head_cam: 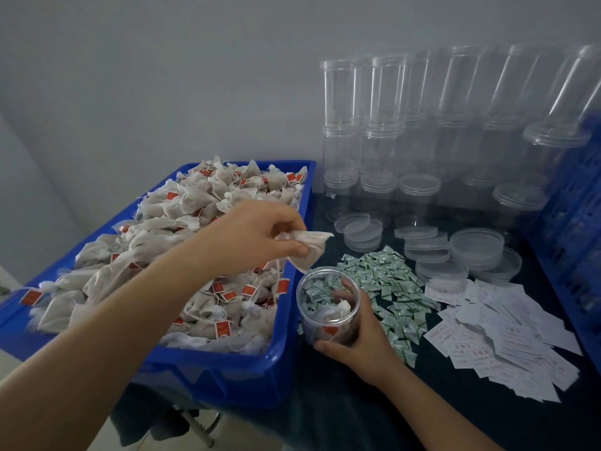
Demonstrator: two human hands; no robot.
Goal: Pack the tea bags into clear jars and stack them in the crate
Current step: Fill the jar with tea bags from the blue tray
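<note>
You are facing a plain, pale grey wall (162, 76) that fills the upper half of your view, evenly and softly lit with no hard shadows. Your work surface (406, 402) is covered with a dark teal cloth that hangs over its near edge. Under that edge, at lower left, a metal frame leg (198, 428) shows against a pale floor (9, 359).

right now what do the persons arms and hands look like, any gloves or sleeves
Both hands are bare: no gloves on the left hand or the right hand. Both forearms are uncovered as far as the picture shows, with no sleeve in view. No watch, ring or wristband shows on either one.
</note>
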